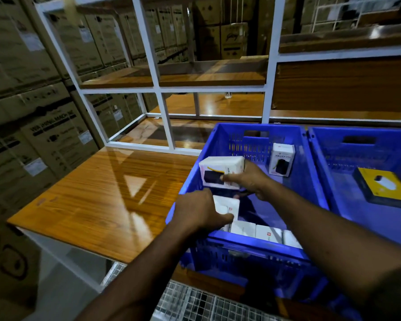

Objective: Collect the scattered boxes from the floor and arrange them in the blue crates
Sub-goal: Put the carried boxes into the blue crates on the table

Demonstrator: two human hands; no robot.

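Note:
A blue crate [220,140] stands on the wooden table in front of me. My right hand [250,179] grips a white box [220,170] with a dark product picture, held above the crate's left side. My left hand [199,212] grips another white box [227,205] low inside the crate by its left wall. A row of white boxes [262,232] lies along the crate's near wall. One white box [281,159] stands upright at the far wall. A second blue crate [320,149] to the right holds a yellow and black box [384,187].
The wooden tabletop [107,195] stretches to the left of the crates. A white metal shelf frame [164,105] with wooden shelves rises behind. Stacked cardboard cartons [33,112] line the left wall. A wire mesh surface [195,302] lies below the table's near edge.

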